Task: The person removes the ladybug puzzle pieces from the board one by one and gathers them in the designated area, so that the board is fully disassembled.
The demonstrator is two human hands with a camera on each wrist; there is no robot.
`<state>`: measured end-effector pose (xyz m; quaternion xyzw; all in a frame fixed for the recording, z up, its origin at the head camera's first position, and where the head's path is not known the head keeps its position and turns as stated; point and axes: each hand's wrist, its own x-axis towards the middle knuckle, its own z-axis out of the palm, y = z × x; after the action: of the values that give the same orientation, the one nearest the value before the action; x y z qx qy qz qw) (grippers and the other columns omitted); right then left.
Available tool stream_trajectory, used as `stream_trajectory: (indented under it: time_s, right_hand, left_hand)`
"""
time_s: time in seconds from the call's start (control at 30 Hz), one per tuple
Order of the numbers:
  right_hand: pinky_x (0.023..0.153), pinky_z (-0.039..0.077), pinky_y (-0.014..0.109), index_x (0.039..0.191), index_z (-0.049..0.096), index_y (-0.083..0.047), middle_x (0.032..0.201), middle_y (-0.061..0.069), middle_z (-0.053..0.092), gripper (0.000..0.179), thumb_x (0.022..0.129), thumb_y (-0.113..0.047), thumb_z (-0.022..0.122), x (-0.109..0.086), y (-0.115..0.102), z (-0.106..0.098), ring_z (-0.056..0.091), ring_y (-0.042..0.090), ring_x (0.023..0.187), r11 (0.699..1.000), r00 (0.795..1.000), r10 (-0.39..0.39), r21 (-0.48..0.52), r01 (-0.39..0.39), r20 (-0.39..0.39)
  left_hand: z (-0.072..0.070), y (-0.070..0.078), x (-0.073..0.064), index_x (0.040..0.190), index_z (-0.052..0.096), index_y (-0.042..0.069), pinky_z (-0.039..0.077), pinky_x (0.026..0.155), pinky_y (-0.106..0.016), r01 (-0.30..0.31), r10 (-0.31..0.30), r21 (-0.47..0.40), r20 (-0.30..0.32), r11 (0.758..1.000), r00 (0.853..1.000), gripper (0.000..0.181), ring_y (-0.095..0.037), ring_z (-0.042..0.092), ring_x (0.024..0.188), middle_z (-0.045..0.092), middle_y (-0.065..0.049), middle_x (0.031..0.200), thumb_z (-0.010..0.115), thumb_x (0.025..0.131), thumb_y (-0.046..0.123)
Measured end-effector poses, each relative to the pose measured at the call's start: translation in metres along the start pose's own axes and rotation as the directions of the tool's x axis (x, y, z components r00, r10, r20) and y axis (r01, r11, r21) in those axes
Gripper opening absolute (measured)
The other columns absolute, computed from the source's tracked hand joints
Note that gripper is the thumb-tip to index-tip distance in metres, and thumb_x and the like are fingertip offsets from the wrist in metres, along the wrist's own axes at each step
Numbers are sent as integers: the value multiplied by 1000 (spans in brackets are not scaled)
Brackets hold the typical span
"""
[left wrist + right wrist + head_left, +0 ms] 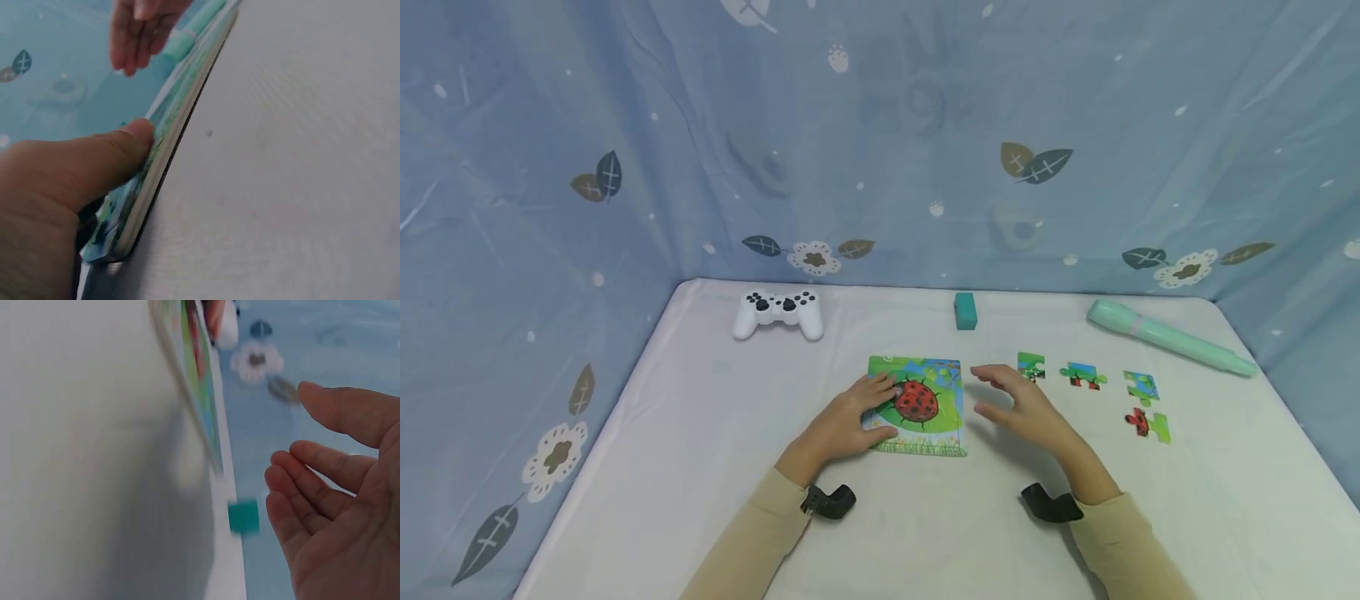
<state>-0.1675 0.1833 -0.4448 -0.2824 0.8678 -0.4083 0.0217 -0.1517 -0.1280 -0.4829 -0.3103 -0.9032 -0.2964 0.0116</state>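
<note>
A square jigsaw puzzle (952,417) with a red ladybug picture on green and blue lies flat on the white table. My left hand (853,417) rests on its left part, fingers stretched over the picture. In the left wrist view the thumb (119,150) lies on the puzzle near its thick edge. Just right of the puzzle, my right hand (1026,408) is held above the table, fingers relaxed and thumb apart, with nothing in it. The right wrist view shows its bare palm (337,550).
Loose jigsaw pieces lie to the right, among them a green corner piece (1032,363) and a red and green piece (1160,428). Farther back are a white game controller (778,310), a teal block (966,312) and a mint-green wand-shaped object (1172,337). A blue patterned curtain (880,167) hangs behind.
</note>
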Motion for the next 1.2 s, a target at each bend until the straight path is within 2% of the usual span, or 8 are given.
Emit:
stream_trajectory:
  time_s: [0.17,0.3,0.5,0.6,0.7,0.97,1.2]
  right_hand:
    - [101,44,51,132,49,5,130,20,54,51,87,-10,68,22,-14,22,52,36,120,997,996,-48,60,44,69]
    - [102,44,51,133,48,6,132,20,53,54,87,-13,69,33,-24,35,52,37,121,998,993,-9,70,1,117]
    - [99,46,49,131,50,6,128,20,52,54,85,-15,70,41,-29,52,52,34,118,997,987,53,-62,-44,155]
    - [98,47,48,128,52,5,127,19,49,53,83,-14,72,39,-30,58,49,32,117,992,987,70,-116,-53,148]
    - [98,47,47,125,54,6,126,19,48,51,81,-12,73,38,-31,63,47,32,117,990,989,73,-126,-57,127]
    - [98,45,48,121,51,4,124,19,45,47,81,-8,73,35,-28,66,44,32,117,994,990,102,-44,-98,95]
    - [93,47,44,125,46,2,120,16,49,50,82,-4,72,34,-24,72,50,26,108,998,997,60,8,-61,51]
  left_hand:
    - [0,0,-1,137,51,6,28,117,-42,-4,4,15,2,1000,1000,64,-29,37,138,46,-11,144,68,86,40]
    - [1,-3,-1,136,52,6,29,116,-42,-5,5,27,-1,1000,1000,63,-30,38,137,47,-11,144,68,85,40]
    - [3,-5,1,136,52,7,29,116,-40,-18,18,23,-6,1000,1000,63,-28,39,137,47,-10,144,68,85,40]
    - [3,-4,1,136,52,6,29,116,-41,-26,26,18,-7,999,1000,63,-28,39,136,47,-11,143,68,85,40]
    - [3,-4,0,136,52,6,28,116,-40,-23,23,16,-8,1000,1000,63,-29,39,136,48,-11,143,69,84,39]
    - [1,-2,2,136,52,6,29,116,-40,-5,5,1,9,1000,1000,63,-29,39,136,48,-10,143,69,84,39]
    - [3,-4,1,137,51,7,29,116,-41,17,-17,-4,15,1000,1000,65,-31,37,137,47,-10,144,69,84,40]
